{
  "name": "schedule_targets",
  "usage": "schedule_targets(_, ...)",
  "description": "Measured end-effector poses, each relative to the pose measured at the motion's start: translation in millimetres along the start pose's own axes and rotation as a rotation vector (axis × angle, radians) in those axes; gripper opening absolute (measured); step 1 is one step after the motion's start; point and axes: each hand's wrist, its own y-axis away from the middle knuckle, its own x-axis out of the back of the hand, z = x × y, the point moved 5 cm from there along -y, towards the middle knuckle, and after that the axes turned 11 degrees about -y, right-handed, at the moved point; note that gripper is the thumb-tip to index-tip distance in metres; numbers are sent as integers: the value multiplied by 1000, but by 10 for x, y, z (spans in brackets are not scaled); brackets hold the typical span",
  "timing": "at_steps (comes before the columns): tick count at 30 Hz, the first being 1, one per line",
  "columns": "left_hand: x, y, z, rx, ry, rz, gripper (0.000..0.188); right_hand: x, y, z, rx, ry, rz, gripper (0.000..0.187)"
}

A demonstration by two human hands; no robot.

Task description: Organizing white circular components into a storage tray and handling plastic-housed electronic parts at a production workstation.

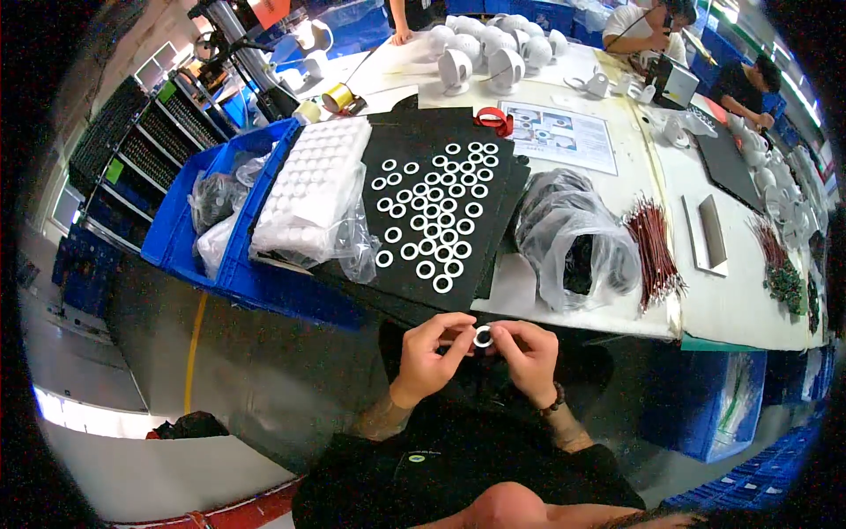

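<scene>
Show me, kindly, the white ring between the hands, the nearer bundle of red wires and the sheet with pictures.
White ring (478, 339), head view: left side of its rim.
Red wire bundle (652, 251), head view: about its middle.
Sheet with pictures (560, 137), head view: near its centre.

The flat rectangular mat (397, 132) is plain black, and the small flat rings (437, 284) strewn over it are white. Off the mat's near edge, one more small ring (477, 338) is white too. On the mat's left, the moulded tray (308, 176) is white, patterned with even rows of round shapes, and the large plastic crate (251, 286) is strong blue. Beyond the mat, the loop-shaped item (504, 124) is bright red, the round spool (337, 97) golden yellow, the rounded shells (507, 69) white. On its right, the crumpled plastic bag (555, 207) is translucent grey, the bundled thin wires (650, 251) brownish red and the printed sheet (573, 137) white with bluish pictures.
</scene>
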Motion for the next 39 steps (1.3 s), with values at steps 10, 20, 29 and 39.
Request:
schedule_targets(10,569,-459,328,-298,-479,289,13,769,-79,-329,771,338,394,10)
schedule_targets(20,1266,-2027,-75,-331,-1272,80,9,1268,-438,-92,495,801,525,22)
schedule_targets(29,1312,-2019,-22,-333,-1308,-1,5,1311,-465,-252,505,746,520,14)
schedule_targets(39,1856,-1675,67,-291,-1361,192,15,1335,-484,-108,509,800,412,30)
